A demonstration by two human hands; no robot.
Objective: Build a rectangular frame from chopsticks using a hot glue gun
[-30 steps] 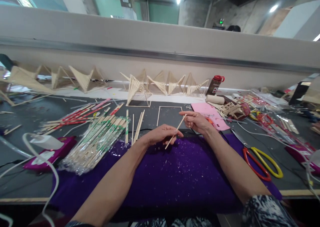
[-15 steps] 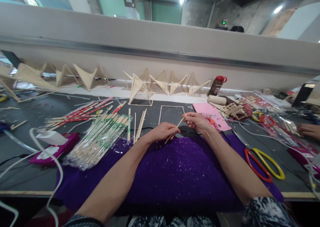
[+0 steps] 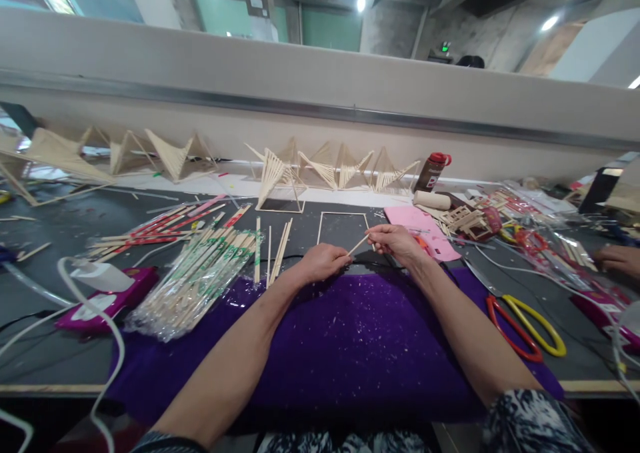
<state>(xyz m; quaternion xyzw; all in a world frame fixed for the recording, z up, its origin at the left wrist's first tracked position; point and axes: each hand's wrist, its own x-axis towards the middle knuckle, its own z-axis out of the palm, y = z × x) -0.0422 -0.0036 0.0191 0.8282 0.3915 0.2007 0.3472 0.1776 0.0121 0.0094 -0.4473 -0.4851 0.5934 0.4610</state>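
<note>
Between my two hands runs a thin wooden stick (image 3: 358, 244), tilted up to the right. My left hand (image 3: 326, 262) is closed on its lower end, and my right hand (image 3: 394, 241) pinches the upper end between thumb and fingers. Just behind them a rectangular frame of thin sticks (image 3: 343, 213) lies on the dark table; its near part is hidden by my hands. Below, a purple cloth (image 3: 360, 346) with pale specks covers the table's front. Several loose sticks (image 3: 281, 250) lie left of my left hand.
Wrapped chopsticks (image 3: 195, 283) in clear plastic and a magenta power strip (image 3: 107, 300) lie left. Stick models (image 3: 325, 163) line the back near a bottle (image 3: 431, 171). Pink paper (image 3: 425, 230) and red-yellow-handled scissors (image 3: 525, 326) are right. Another person's hand (image 3: 617, 258) shows far right.
The stick's lower part, which stuck out below my left hand, no longer shows there. My left hand has shifted slightly left; my right hand keeps its pinch.
</note>
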